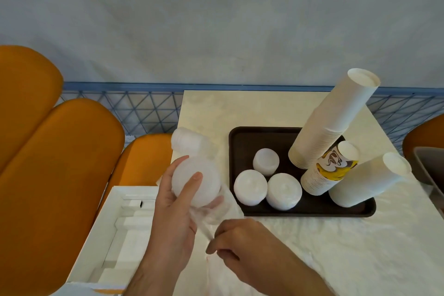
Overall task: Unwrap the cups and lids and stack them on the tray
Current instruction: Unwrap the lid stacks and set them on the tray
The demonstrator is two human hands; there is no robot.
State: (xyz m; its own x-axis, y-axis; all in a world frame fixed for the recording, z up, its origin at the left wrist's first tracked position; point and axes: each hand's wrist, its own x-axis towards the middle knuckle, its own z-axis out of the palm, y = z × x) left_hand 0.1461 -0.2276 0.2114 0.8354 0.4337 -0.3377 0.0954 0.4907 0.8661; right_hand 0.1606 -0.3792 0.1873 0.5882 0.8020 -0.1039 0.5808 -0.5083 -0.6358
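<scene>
lids [195, 181] sit clamped in the left hand [173, 214]; right hand [242, 245] pinches what seems the wrapper [216, 217]. next: strip it, stack on the tray [240, 137].

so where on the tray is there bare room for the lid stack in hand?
Bare tray floor: the far-left corner, behind the three lid stacks. The right half is crowded with cup stacks; only a thin strip is free along the near rim.
</scene>
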